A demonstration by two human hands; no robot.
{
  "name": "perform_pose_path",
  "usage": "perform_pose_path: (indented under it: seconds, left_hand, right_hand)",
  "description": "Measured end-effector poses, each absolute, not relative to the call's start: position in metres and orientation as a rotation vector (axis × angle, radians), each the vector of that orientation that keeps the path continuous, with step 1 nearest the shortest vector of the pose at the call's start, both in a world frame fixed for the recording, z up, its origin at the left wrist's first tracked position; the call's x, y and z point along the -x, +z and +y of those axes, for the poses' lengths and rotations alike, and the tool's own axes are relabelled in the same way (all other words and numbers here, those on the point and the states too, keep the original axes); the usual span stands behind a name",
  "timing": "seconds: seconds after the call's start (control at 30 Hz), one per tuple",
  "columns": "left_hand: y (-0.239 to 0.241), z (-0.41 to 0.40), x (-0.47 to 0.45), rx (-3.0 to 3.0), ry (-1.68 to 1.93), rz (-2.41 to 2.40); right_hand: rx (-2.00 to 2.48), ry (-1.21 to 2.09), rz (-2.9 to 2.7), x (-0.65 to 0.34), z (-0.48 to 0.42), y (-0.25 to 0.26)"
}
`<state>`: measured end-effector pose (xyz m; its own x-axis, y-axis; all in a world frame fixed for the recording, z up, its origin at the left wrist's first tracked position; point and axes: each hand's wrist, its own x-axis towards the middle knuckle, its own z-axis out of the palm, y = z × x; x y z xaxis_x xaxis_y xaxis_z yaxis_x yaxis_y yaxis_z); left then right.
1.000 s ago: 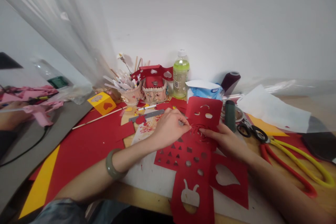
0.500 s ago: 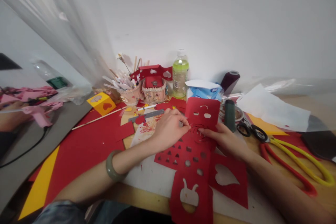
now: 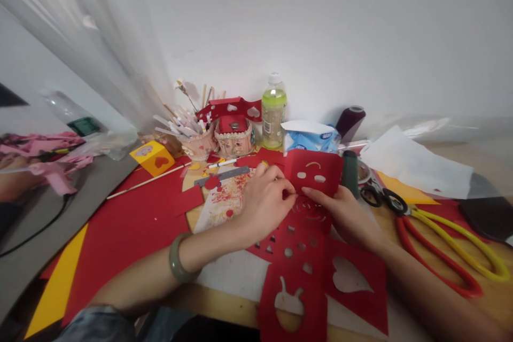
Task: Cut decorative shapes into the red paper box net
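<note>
A red paper cutout [image 3: 294, 275] with several cut shapes hangs from my hands over the table's front edge. Its top panel, with two ovals and a curved slit, stands tilted up, and a heart opening shows in the right flap. My right hand [image 3: 344, 211] grips the cutout at the right edge, thumb lying across the front near the fold. My left hand [image 3: 269, 200] is closed in a pinch at the left side of that fold, thumb and forefinger on the paper. Some of the cut shapes below are hidden by my left hand and wrist.
Yellow-and-red-handled scissors [image 3: 444, 240] lie at right. Behind stand a green drink bottle [image 3: 274, 112], a blue-white packet [image 3: 310, 136] and a cup of pens [image 3: 198, 144]. Red paper sheets [image 3: 136, 224] and a yellow box [image 3: 152, 158] are left, near another person's hand [image 3: 16, 179].
My left hand has shifted slightly right and down along the cutout. The top panel has tilted more, and my right thumb has moved up to its fold.
</note>
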<state>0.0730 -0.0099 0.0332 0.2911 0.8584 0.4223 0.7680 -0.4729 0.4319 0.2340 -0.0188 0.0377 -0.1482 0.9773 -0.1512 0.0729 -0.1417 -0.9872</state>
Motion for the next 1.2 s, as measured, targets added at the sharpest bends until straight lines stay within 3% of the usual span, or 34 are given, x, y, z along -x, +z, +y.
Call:
perform_pose_path:
  seconds: [0.33, 0.77, 1.2]
  left_hand:
    - [0.030, -0.014, -0.074, -2.359, 1.077, 1.424]
    - [0.025, -0.005, -0.060, -1.929, 1.068, 1.309]
    - [0.025, -0.005, -0.065, -1.881, 1.056, 1.257]
  right_hand:
    - [1.424, 1.329, -1.246, -0.231, -0.018, 0.049]
    - [1.370, 1.390, -1.240, -0.240, -0.013, 0.032]
    - [1.266, 1.433, -1.341, -0.243, -0.010, 0.017]
